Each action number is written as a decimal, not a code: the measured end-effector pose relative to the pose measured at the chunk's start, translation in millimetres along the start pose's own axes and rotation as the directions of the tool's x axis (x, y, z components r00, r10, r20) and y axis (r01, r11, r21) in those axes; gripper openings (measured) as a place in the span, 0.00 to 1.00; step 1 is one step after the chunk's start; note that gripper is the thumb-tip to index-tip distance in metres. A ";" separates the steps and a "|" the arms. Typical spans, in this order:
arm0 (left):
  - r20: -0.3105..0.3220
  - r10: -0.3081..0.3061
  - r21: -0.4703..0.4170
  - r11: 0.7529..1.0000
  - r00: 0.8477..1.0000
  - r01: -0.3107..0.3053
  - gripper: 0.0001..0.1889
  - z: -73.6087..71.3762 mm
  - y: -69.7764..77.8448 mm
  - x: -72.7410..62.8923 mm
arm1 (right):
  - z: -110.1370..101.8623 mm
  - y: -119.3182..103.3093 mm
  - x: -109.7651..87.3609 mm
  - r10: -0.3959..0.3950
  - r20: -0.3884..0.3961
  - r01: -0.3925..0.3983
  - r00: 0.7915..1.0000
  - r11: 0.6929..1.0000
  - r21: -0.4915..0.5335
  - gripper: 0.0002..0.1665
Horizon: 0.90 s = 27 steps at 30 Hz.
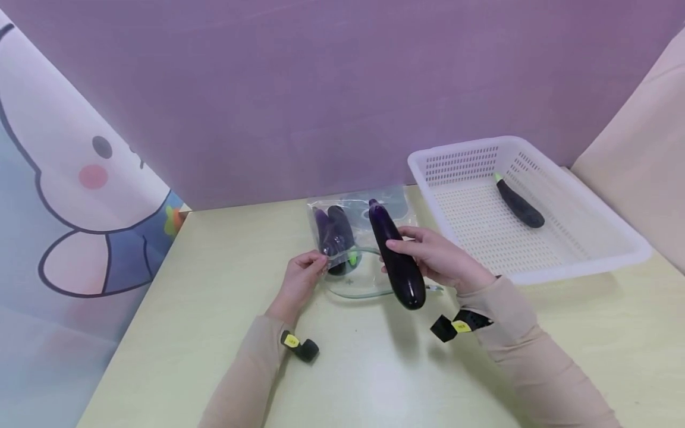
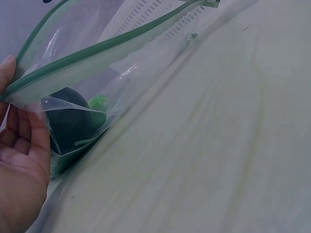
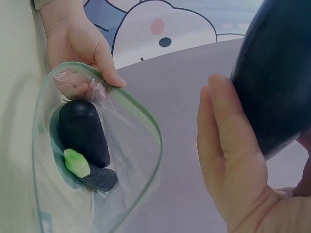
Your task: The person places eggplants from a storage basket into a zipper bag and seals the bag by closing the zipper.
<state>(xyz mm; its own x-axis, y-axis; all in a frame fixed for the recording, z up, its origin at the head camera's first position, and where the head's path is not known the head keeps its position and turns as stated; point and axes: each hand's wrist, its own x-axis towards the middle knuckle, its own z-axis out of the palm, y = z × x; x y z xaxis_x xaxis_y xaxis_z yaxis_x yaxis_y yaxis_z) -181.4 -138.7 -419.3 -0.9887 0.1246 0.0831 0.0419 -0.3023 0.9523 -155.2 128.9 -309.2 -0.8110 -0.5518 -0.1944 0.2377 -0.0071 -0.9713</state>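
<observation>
A clear zip bag (image 1: 369,279) with a green seal lies on the table, its mouth spread toward me. My left hand (image 1: 302,279) pinches the left corner of that mouth between thumb and fingers. Inside lie two dark eggplants (image 3: 82,128), one showing a bright green stem end (image 3: 76,163). My right hand (image 1: 436,255) grips another glossy eggplant (image 1: 397,255) around its middle, held above the right side of the bag. In the right wrist view this held eggplant fills the upper right, beside the fingers (image 3: 233,131).
At the right stands a white perforated basket (image 1: 578,267) with one eggplant (image 1: 519,203) in it. A purple partition (image 1: 299,107) closes the back of the pale table (image 1: 214,309). A cartoon-printed panel (image 1: 69,196) stands on the left.
</observation>
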 end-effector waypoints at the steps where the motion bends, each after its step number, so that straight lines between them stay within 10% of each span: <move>1: -0.003 0.000 0.000 1.000 1.000 0.000 0.24 0.0 0.0 -0.2 | 0.0 0.9 0.2 0.001 0.000 -0.001 1.000 1.000 0.002 0.23; 27: 0.005 0.009 0.007 1.000 1.000 -0.009 0.23 0.1 1.0 -0.3 | 0.4 28.8 5.7 0.038 0.072 -0.041 0.997 0.998 0.042 0.27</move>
<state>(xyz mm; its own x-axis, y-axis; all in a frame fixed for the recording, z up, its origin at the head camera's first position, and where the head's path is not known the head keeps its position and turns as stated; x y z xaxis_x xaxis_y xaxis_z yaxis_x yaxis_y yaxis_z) -181.0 -139.0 -418.3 -0.9876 0.1266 0.0927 0.0515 -0.2964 0.9537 -152.8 125.2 -338.2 -0.7607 -0.6105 -0.2205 0.2929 -0.0198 -0.9559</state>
